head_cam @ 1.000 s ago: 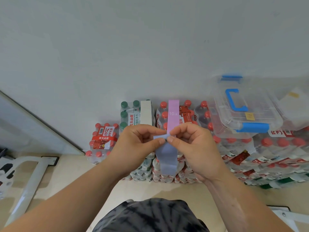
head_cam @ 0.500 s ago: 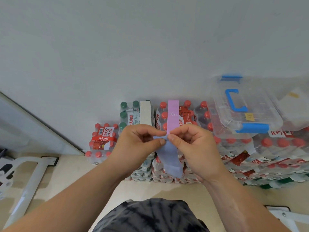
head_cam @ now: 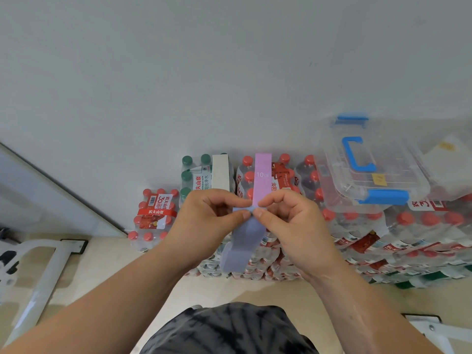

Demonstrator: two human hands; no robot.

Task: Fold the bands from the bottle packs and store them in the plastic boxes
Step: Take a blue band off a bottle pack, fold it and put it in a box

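Note:
A blue-grey band (head_cam: 242, 244) hangs in front of me over the stacked bottle packs (head_cam: 258, 261). My left hand (head_cam: 207, 221) and my right hand (head_cam: 293, 221) each pinch its top edge, thumbs nearly touching at the middle. The band's lower end dangles loose, swung toward the left. Behind my hands a pink band (head_cam: 263, 175) marked 10 LB lies across a red-capped pack. A pale grey band (head_cam: 220, 172) lies across the green-capped pack to its left. A clear plastic box (head_cam: 398, 175) with blue handle and latches sits closed on the packs at the right.
A second clear box (head_cam: 449, 164) shows at the far right edge. A small red-capped pack (head_cam: 153, 218) stands alone on the floor at the left. White metal frame parts (head_cam: 38, 274) lie at the lower left and lower right. A grey wall rises behind the packs.
The band's hanging lower end has swung from the right over to the left. My hands stay pinched at the top edge, almost where they were.

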